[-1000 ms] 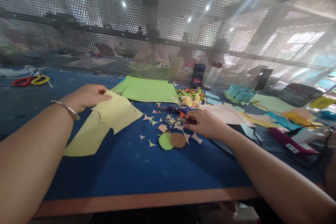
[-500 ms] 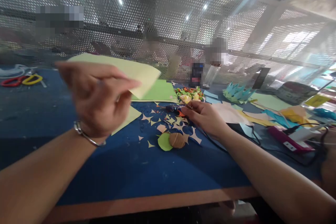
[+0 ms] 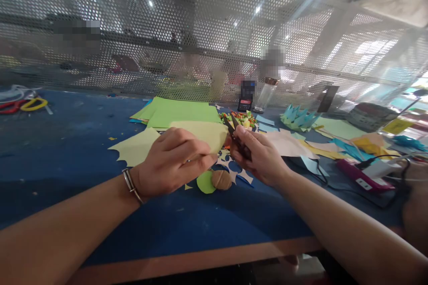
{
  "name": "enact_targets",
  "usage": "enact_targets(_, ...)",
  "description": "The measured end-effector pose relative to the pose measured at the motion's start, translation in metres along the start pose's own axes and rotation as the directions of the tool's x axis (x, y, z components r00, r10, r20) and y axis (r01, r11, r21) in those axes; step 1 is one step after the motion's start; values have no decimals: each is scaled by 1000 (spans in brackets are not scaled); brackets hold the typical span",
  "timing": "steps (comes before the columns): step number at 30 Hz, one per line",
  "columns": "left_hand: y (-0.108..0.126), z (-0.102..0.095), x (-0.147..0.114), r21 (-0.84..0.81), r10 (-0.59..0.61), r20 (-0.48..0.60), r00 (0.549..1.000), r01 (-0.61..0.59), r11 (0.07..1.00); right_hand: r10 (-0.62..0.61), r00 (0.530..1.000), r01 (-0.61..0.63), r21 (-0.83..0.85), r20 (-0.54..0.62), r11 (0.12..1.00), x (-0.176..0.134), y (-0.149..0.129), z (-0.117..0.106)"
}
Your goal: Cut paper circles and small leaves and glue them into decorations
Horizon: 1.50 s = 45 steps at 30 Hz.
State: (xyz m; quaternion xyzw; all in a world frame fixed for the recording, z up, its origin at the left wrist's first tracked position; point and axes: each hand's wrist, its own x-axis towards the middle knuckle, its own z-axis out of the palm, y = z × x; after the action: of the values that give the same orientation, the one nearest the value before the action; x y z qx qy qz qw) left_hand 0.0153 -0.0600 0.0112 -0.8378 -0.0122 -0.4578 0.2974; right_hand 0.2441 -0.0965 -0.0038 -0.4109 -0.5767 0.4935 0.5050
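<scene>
so, pale yellow sheet (image 3: pixel 200 133) pinched in one hand, dark scissors (image 3: pixel 241 143) in the other

watching through the head camera, i have my left hand (image 3: pixel 175 160) clamped on the pale yellow sheet, thumb and fingers together at its near edge, a silver bracelet (image 3: pixel 132 186) round the wrist behind them. the sheet stands up beyond those fingertips and reaches across toward my right hand (image 3: pixel 257 156), whose fingers are wrapped round the dark scissors. the blades point up and away from my right thumb, spread apart, just beside the sheet's right edge; i can't tell whether they touch it.

to the left of my left fingers, a second yellow sheet (image 3: pixel 132 148) with a scalloped edge lies on the blue table (image 3: pixel 187 231). past those fingers sits a stack of green sheets (image 3: pixel 183 110). just below and between both sets of fingers, a green disc (image 3: pixel 205 183) and a brown disc (image 3: pixel 222 180) lie side by side, the brown one partly over the green, with pale scraps (image 3: pixel 245 175) near them.

beyond my right fingertips there's a heap of small coloured pieces (image 3: pixel 245 119), then a phone (image 3: pixel 245 104) and a clear bottle (image 3: pixel 265 95). to the right of those fingers is a pinkish sheet (image 3: pixel 290 144), and well apart, a magenta power strip (image 3: pixel 359 178).
</scene>
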Motion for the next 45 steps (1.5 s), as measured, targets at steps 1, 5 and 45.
enact_targets(1, 2, 1, 2, 11, -1, 16, 1000, 1, 1000, 5, 1000, -5, 9, -2, 1000, -1, -1, 1)
enact_targets(5, 10, 5, 5, 18, -6, 117, 993, 4, 1000, 6, 1000, -6, 22, 27, 1000, -2, -1, 4)
enact_targets(45, 2, 10, -16, -197, -281, 960, 6, 728, -657, -112, 990, 142, -497, 89, 856, 0, 5, -5)
